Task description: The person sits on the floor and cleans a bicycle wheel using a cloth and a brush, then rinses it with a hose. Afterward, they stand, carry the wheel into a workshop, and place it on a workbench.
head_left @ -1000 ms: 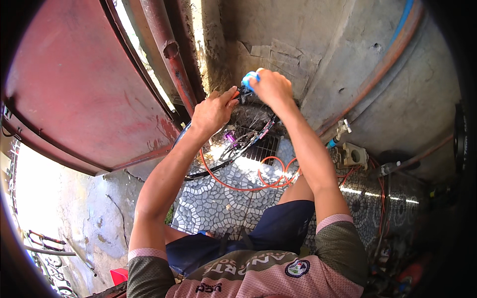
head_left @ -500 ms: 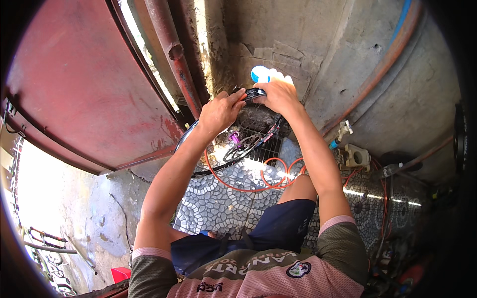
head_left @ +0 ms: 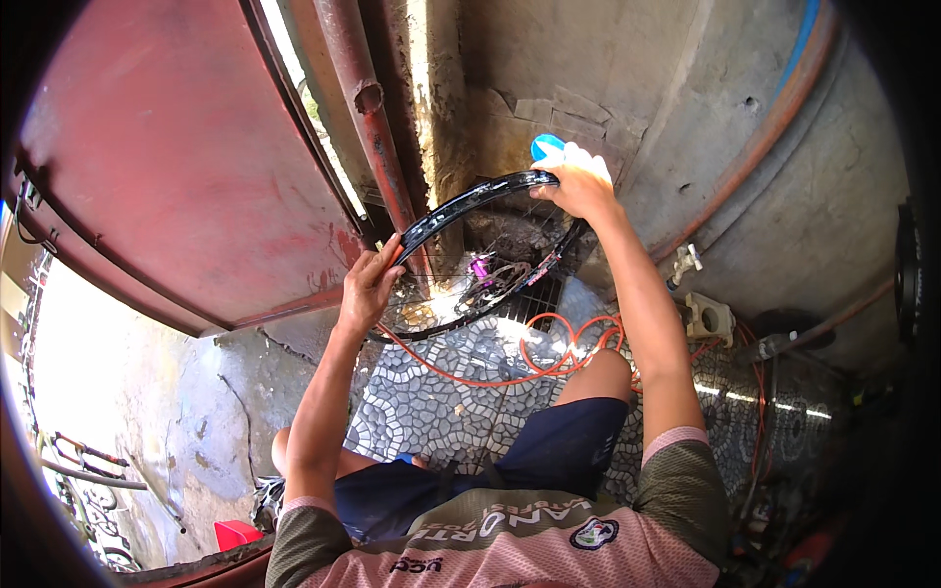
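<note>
While the right hand (head_left: 580,186) clasps a blue sponge (head_left: 547,147) where it meets the rim, the left hand (head_left: 368,286) pinches the rim lower down, fingertips on its edge. An orange bit of hose (head_left: 461,379) shows at the left fingers, so that hand seems to grasp both, though whether water runs cannot be told. The rim belongs to a bike wheel (head_left: 469,203), held tilted in front of the person, its upper arc raised between the hands.

Half a second ago the hands were close together near the top; now the left has gone down and outward along the rim, the right sits a little farther right, and a long black arc lies bare between them. That suggests a fresh stretch is open to the sponge, with the left hand steadying it. Whitish patches dot this arc, foam or glare.

Inside the wheel sits the purple hub (head_left: 480,271), in patchy sunlight. Beneath is a dark grate (head_left: 517,308); the hose loops over the pebble-patterned tiles (head_left: 431,416). Farther out are a tap (head_left: 686,260) at right and a red gate (head_left: 186,167) at left.
</note>
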Available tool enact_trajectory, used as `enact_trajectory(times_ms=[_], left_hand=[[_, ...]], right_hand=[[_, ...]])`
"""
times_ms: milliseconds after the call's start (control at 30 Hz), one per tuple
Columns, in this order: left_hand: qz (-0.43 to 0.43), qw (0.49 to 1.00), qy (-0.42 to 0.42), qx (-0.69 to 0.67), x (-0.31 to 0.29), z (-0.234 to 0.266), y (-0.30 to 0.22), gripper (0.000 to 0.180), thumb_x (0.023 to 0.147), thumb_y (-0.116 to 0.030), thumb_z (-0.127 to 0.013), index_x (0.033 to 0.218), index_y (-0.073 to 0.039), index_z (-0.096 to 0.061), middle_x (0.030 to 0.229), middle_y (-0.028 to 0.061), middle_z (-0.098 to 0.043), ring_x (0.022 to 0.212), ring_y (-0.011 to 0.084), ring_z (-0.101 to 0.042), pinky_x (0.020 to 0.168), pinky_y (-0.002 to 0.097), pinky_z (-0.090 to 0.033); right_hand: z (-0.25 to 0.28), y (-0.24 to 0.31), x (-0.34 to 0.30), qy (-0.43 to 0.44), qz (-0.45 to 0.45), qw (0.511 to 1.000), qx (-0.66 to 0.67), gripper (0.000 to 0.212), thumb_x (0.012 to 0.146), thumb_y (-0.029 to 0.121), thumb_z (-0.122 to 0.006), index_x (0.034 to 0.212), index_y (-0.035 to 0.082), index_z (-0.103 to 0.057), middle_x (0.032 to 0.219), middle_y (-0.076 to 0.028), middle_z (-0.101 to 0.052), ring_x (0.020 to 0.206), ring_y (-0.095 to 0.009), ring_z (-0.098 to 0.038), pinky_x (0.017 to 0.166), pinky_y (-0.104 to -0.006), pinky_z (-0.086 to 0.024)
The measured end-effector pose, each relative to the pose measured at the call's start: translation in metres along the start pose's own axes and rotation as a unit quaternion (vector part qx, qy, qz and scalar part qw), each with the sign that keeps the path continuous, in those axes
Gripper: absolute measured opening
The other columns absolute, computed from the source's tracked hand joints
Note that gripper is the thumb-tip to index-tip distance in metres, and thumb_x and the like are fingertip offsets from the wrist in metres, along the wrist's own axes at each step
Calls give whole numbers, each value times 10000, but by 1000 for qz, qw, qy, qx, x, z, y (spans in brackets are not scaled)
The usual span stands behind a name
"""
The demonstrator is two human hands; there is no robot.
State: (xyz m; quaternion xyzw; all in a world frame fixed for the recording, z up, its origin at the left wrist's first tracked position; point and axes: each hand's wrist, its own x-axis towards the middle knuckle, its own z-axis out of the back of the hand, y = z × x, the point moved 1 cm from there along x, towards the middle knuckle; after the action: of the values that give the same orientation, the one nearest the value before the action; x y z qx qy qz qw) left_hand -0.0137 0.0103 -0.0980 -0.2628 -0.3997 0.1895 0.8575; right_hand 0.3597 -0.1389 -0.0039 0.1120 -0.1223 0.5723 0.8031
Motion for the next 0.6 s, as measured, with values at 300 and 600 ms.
enact_trajectory(times_ms=[300,600], left_hand=[[42,988,116,93,74,-4,-71,455,1015,-365,-729,1452,-245,-691,922,143,-677,866,364,-707,768,488,-551],[55,987,112,105,87,-1,-66,449,995,-294,-778,1410,-132,-721,931,176,-731,808,316,-721,761,433,-546]], right_hand=[[47,47,9,-24,-78,978,191,493,1034,480,-642,1324,83,-673,1142,-207,-774,1074,-401,-740,937,-511,-569],[8,93,13,36,-161,972,167,334,1026,430,-636,1064,122,-761,1045,-177,-803,997,-386,-772,876,-516,-606]])
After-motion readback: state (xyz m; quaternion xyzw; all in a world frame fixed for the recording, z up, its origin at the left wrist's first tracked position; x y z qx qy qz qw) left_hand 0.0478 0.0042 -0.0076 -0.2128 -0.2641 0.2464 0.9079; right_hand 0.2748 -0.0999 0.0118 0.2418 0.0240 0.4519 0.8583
